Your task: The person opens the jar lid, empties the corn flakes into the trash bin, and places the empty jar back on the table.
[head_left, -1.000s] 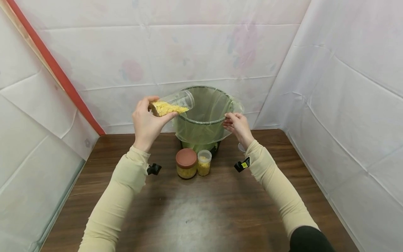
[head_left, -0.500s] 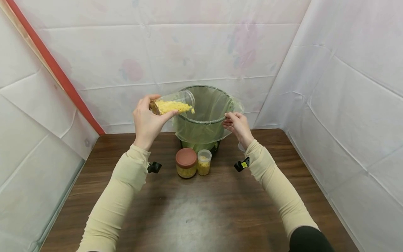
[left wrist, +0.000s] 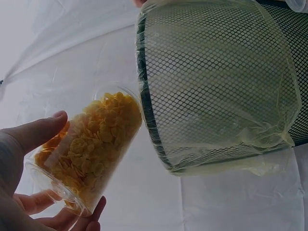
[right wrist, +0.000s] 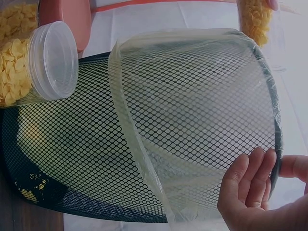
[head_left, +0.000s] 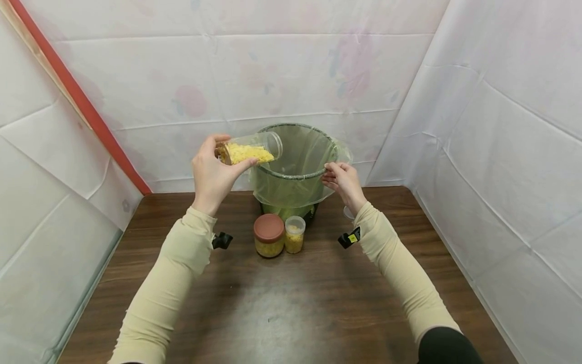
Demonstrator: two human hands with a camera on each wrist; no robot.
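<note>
My left hand (head_left: pixel 212 174) grips a clear plastic jar (head_left: pixel 268 140) around its base end. The jar lies nearly on its side, its uncapped mouth over the left rim of a mesh trash bin (left wrist: pixel 221 82). Yellow corn flakes (head_left: pixel 247 153) rest along its lower side, up close to the mouth. A thin pale-green bin liner (head_left: pixel 291 192) is folded over the bin's rim. On the right side of that rim my right hand (head_left: pixel 343 179) pinches the lined edge, fingers outside and thumb across the rim, as the right wrist view shows.
Before the bin stand a jar with a reddish-brown lid (head_left: pixel 269 228) and a smaller jar with a translucent lid (head_left: pixel 294 235), both holding yellow flakes. A clear lid (head_left: pixel 348 213) lies near my right wrist on the wooden table (head_left: pixel 282 303). White sheets (head_left: pixel 295 76) hang around.
Half a second ago flakes surged to the jar's mouth and some tipped over its lip; now they sit slightly back inside. The left hand shifted barely; the right hand stays put.
</note>
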